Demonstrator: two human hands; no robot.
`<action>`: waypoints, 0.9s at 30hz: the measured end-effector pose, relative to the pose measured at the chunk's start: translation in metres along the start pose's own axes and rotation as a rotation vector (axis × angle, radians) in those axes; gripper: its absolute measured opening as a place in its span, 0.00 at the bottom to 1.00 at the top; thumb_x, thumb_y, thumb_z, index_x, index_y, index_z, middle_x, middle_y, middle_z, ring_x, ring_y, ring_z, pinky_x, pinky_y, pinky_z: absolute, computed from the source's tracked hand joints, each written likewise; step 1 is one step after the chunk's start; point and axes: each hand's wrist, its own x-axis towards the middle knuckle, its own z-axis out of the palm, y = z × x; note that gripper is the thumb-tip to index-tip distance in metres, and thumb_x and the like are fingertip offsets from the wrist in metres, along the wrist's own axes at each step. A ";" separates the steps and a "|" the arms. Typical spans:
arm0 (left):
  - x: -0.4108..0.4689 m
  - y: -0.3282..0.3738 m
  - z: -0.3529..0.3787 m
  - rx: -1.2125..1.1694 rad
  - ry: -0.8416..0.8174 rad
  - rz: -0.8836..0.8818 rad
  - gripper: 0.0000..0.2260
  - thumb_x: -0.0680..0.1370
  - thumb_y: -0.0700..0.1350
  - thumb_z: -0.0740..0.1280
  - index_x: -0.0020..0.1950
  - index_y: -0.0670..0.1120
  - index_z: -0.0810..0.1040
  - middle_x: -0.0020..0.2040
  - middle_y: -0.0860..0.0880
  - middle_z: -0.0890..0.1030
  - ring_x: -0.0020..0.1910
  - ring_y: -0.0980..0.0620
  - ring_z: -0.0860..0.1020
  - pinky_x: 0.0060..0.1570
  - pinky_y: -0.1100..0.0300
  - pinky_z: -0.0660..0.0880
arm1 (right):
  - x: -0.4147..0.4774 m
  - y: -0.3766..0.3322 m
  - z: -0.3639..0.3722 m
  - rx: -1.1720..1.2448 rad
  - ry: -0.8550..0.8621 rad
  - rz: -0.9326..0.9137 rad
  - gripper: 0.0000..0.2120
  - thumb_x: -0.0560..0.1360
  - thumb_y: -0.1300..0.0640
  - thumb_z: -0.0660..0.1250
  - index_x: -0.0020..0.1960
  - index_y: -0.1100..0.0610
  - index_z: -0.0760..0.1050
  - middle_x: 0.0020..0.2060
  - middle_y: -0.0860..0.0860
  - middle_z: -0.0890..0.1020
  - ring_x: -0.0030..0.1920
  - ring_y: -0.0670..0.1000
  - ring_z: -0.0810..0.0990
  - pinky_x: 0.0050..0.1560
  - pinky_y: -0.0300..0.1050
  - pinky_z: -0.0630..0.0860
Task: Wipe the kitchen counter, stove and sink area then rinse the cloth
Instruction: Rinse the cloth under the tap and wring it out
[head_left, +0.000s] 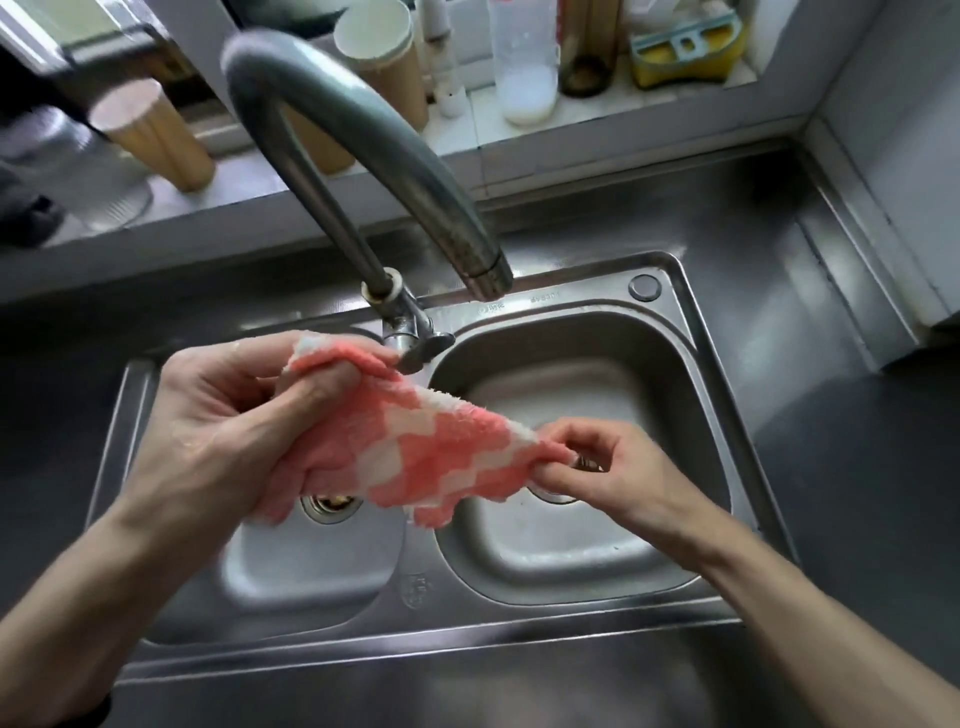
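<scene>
A pink-and-white checked cloth (415, 447) is stretched between both hands above the double steel sink (691, 332). My left hand (223, 415) grips its bunched left end over the left basin. My right hand (613, 467) pinches the cloth's right corner over the right basin. The curved steel faucet (363, 135) arches overhead, its spout ending above the right basin; no water is seen running. The faucet handle sits just behind the cloth's top edge.
A tiled ledge (649, 98) behind the sink carries beige canisters (156, 135), a clear bottle (524, 67), a dark bottle and a yellow sponge (685, 52). Dark steel counter (857, 467) surrounds the sink, with a wall corner at the right.
</scene>
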 end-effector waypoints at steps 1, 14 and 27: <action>-0.003 0.005 -0.003 -0.011 0.022 -0.011 0.07 0.78 0.48 0.71 0.49 0.51 0.89 0.48 0.50 0.89 0.47 0.54 0.87 0.44 0.69 0.80 | -0.005 -0.007 -0.001 0.007 0.029 0.003 0.05 0.76 0.68 0.74 0.47 0.60 0.84 0.46 0.59 0.87 0.46 0.49 0.81 0.52 0.44 0.77; -0.035 0.072 -0.045 -0.100 0.063 -0.049 0.09 0.81 0.43 0.69 0.56 0.49 0.89 0.54 0.48 0.89 0.55 0.51 0.87 0.54 0.64 0.81 | -0.089 -0.181 -0.023 -0.012 0.118 -0.089 0.16 0.65 0.54 0.82 0.40 0.58 0.76 0.34 0.58 0.81 0.35 0.55 0.80 0.38 0.40 0.79; -0.037 0.080 -0.021 -0.370 0.381 -0.240 0.09 0.83 0.39 0.66 0.54 0.41 0.86 0.51 0.38 0.87 0.56 0.33 0.84 0.62 0.32 0.78 | -0.112 -0.242 0.015 -0.155 0.330 -0.161 0.09 0.73 0.68 0.76 0.52 0.59 0.87 0.46 0.61 0.88 0.46 0.52 0.85 0.50 0.46 0.82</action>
